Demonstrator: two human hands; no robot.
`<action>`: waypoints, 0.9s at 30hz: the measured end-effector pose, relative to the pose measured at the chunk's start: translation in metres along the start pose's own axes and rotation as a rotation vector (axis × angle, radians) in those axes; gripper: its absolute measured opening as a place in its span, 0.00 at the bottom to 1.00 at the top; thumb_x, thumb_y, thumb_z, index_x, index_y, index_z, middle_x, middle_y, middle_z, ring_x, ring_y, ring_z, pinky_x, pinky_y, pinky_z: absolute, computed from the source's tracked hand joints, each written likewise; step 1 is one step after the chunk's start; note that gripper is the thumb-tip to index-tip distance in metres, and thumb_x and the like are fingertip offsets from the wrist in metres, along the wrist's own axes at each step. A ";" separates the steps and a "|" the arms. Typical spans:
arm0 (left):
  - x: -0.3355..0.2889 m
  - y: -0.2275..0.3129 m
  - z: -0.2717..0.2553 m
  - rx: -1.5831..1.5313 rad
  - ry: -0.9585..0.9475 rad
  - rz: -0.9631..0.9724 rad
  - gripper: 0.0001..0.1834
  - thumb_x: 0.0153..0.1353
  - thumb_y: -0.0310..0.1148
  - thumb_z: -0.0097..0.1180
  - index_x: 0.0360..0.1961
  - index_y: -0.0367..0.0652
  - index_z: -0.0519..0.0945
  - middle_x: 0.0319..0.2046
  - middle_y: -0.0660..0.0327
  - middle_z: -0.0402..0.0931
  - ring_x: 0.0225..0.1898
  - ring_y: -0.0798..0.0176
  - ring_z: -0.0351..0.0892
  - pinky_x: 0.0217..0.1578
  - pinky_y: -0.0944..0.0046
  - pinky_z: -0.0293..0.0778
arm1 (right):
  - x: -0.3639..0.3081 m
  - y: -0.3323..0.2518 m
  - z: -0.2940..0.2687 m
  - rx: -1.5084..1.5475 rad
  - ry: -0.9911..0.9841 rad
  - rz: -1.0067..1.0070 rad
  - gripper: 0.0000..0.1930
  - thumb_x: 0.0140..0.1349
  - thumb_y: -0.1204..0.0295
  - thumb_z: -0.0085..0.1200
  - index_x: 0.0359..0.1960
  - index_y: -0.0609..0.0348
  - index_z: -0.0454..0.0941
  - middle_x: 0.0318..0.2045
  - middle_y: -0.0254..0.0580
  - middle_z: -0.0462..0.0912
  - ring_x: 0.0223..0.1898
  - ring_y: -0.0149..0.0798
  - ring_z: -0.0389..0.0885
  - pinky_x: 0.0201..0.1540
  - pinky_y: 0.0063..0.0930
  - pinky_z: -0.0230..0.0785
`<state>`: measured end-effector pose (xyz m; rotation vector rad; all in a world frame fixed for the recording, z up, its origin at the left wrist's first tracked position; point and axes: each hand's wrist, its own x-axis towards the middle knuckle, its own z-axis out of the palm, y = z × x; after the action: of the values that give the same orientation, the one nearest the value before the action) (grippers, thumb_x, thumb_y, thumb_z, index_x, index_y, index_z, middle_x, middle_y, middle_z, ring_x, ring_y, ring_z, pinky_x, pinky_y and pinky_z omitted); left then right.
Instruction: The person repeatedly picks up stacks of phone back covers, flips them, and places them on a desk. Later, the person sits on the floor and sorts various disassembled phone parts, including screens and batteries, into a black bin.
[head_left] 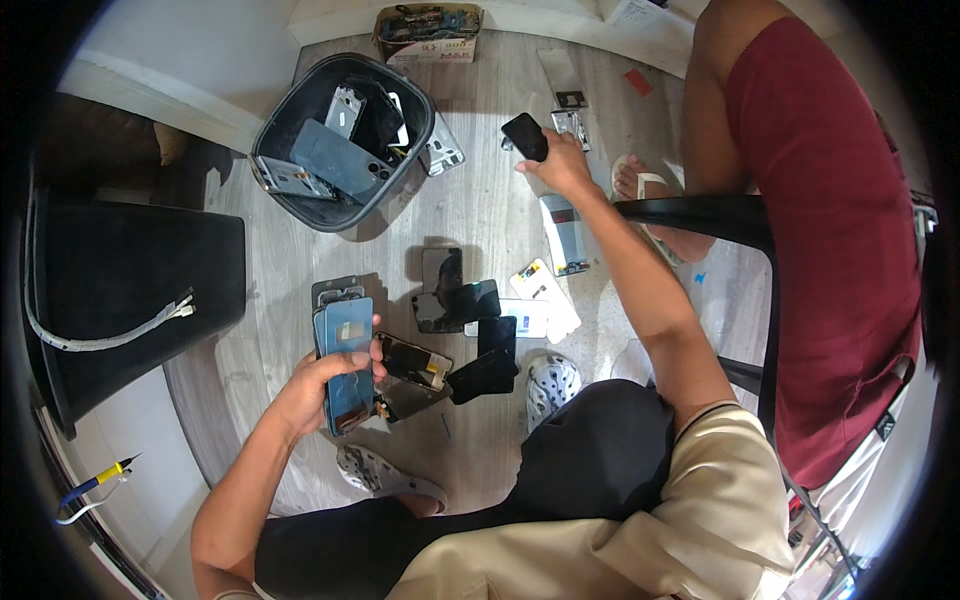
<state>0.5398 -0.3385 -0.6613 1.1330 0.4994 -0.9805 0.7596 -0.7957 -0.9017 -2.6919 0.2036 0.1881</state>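
Phone stack point(348, 318) in left hand point(305, 394), apart from bin rim point(423, 145).

L hand point(308, 388) out at mid-left, closed in a grip: thumb point(345, 362) laid across the top, pointing R; fingertips point(377, 350) curl up on the opp. side. L forearm point(248, 465) bare, angled from near L up to the wrist, elbow bent approx. 90 deg. or so, kept low at the near L.

R arm point(640, 270) reaches much farther, elbow only slightly bent, forearm running diag. from near R to far ctr. R hand point(562, 163) at its far end, back up, thumb + fingers pinched shut, pointing far L.
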 end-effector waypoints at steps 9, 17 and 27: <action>0.009 0.003 0.000 -0.001 0.031 0.048 0.37 0.67 0.38 0.66 0.77 0.44 0.73 0.50 0.61 0.83 0.51 0.60 0.85 0.59 0.55 0.80 | 0.007 -0.001 -0.001 -0.107 -0.055 0.033 0.54 0.51 0.49 0.84 0.77 0.59 0.71 0.67 0.62 0.78 0.71 0.59 0.74 0.74 0.47 0.68; 0.001 -0.001 -0.008 0.041 0.062 0.084 0.39 0.68 0.41 0.65 0.79 0.46 0.72 0.51 0.62 0.82 0.50 0.61 0.86 0.59 0.54 0.80 | -0.014 0.033 -0.043 0.318 -0.071 0.136 0.28 0.67 0.53 0.71 0.60 0.62 0.85 0.54 0.56 0.91 0.57 0.54 0.89 0.61 0.45 0.78; 0.005 0.001 -0.005 0.054 0.052 0.109 0.37 0.69 0.41 0.64 0.78 0.44 0.73 0.51 0.62 0.83 0.50 0.63 0.85 0.59 0.57 0.80 | -0.168 0.024 -0.012 -0.221 -0.096 0.124 0.64 0.52 0.42 0.82 0.84 0.61 0.57 0.76 0.69 0.66 0.77 0.71 0.65 0.80 0.56 0.60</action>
<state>0.5434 -0.3354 -0.6666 1.2242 0.4506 -0.8758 0.5924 -0.8033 -0.8737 -2.8817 0.3381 0.3981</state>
